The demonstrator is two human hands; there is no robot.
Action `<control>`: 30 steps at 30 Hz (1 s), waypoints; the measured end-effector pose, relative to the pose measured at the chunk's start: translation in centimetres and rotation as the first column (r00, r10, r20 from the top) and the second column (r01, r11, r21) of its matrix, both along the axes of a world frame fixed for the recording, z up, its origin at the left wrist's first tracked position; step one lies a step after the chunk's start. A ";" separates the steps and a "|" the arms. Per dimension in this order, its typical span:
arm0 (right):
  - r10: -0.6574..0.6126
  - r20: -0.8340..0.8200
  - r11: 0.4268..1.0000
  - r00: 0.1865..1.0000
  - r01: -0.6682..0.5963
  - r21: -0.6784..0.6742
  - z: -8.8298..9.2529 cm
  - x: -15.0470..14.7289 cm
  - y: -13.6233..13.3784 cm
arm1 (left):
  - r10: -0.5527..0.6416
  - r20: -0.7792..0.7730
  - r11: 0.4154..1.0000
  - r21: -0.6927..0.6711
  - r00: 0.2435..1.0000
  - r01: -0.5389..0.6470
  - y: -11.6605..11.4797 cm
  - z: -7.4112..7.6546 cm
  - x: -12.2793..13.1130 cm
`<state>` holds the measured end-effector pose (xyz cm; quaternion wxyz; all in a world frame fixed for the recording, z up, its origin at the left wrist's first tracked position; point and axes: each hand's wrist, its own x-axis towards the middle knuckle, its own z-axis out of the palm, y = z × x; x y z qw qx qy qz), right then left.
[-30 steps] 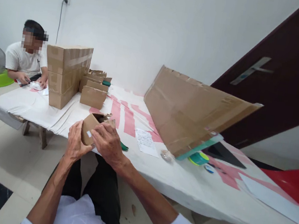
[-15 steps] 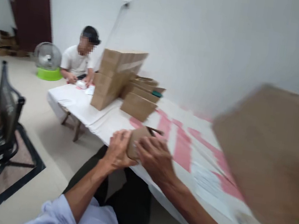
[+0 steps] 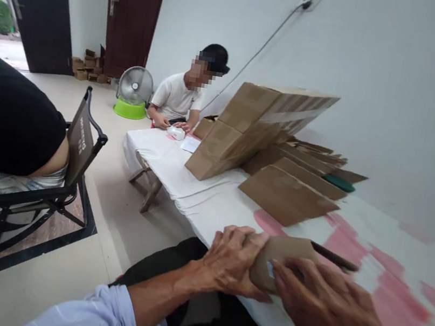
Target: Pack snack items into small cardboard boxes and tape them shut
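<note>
A small brown cardboard box (image 3: 288, 250) is held between my hands over the near edge of the cloth-covered table (image 3: 210, 211). My left hand (image 3: 234, 258) wraps round its left side, fingers over the top and thumb below. Pressed to the box's right part is my right hand (image 3: 333, 303), its fingertips beside a small pale label (image 3: 270, 269). A dark, narrow flap-like strip (image 3: 336, 257) sticks out to the right behind the right fingers. The box's underside and far side are hidden.
Beyond my hands stand flattened cartons (image 3: 290, 193) and tall stacked cardboard boxes (image 3: 240, 123). A co-worker (image 3: 178, 97) sits at the far table end, handling a white object (image 3: 176, 133). To the left, another person (image 3: 11, 121) occupies a rocking chair (image 3: 84, 137). A fan (image 3: 135, 85) stands behind.
The view has swung left, so the hands and box appear farther right and lower. The large cardboard piece at right has left the view. Both hands keep hold of the small box.
</note>
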<state>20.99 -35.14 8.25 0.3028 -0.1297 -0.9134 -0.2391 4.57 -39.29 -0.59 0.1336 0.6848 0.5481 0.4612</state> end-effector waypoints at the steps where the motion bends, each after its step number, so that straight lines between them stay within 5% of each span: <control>1: -0.018 0.040 0.998 0.999 0.016 0.059 0.0 -0.1 -0.1 | -0.004 0.009 1.000 0.010 1.000 0.004 -0.1 0.2 0.0; 11: -0.207 -0.030 0.978 0.978 0.208 0.029 0.1 -1.0 0.6 | 0.048 -0.007 0.994 0.101 0.999 -0.047 1.0 1.1 -1.0; 30: -0.270 0.024 0.963 0.963 0.269 0.020 0.2 -0.5 0.3 | 0.116 -0.063 0.984 0.142 0.991 -0.106 0.8 1.5 0.3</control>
